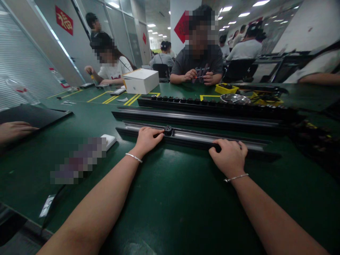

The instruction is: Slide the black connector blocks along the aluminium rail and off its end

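A long black rail (191, 136) with a shiny grey channel lies across the table in front of me. A small round black part (168, 130) sits in its channel, left of the rail's middle. My left hand (148, 140) is closed at the rail, its thumb and index finger against the left side of that part. Farther right, my right hand (230, 156) bends over the rail. Between its thumb and index finger shows a small black piece (217, 146), partly hidden by the fingers. The fingertips beyond the rail are hidden.
Behind lie a second black rail (186, 116) and a third rail (196, 102) carrying several black parts. A dark pile of parts (316, 138) is at right. A metal dish (235, 99), yellow tray (226, 88) and white box (142, 80) stand farther back. Co-workers sit across; another person's hand (17, 131) is at left.
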Demonstrator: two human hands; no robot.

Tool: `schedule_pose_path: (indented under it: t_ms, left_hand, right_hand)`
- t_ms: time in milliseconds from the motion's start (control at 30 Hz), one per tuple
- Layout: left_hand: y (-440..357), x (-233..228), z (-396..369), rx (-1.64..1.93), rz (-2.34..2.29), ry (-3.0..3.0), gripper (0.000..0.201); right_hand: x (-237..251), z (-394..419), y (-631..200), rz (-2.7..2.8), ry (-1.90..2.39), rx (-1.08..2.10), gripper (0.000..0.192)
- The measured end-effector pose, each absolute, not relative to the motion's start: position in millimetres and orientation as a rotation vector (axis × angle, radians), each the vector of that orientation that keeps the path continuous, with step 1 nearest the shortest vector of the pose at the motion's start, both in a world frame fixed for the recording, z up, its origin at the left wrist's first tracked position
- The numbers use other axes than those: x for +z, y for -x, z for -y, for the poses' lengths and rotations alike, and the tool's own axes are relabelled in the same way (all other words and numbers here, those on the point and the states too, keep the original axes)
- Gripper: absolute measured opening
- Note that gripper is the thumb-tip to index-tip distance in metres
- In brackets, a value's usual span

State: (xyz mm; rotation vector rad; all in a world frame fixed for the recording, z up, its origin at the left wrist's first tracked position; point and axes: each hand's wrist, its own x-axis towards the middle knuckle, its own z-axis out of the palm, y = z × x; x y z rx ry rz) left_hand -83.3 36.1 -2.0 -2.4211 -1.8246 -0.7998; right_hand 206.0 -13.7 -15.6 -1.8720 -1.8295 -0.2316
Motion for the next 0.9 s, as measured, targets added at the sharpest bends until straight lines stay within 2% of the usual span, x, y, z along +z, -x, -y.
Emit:
schedule_pose_path:
  t_ms: [900]
  left_hand:
    - [79.4, -1.6, -32.9, -0.741, 1.835, 2.439, 0.029]
  right_hand:
    - [-15.6, 13.4, -206.1, 1.827, 1.875, -0.219, 0.027]
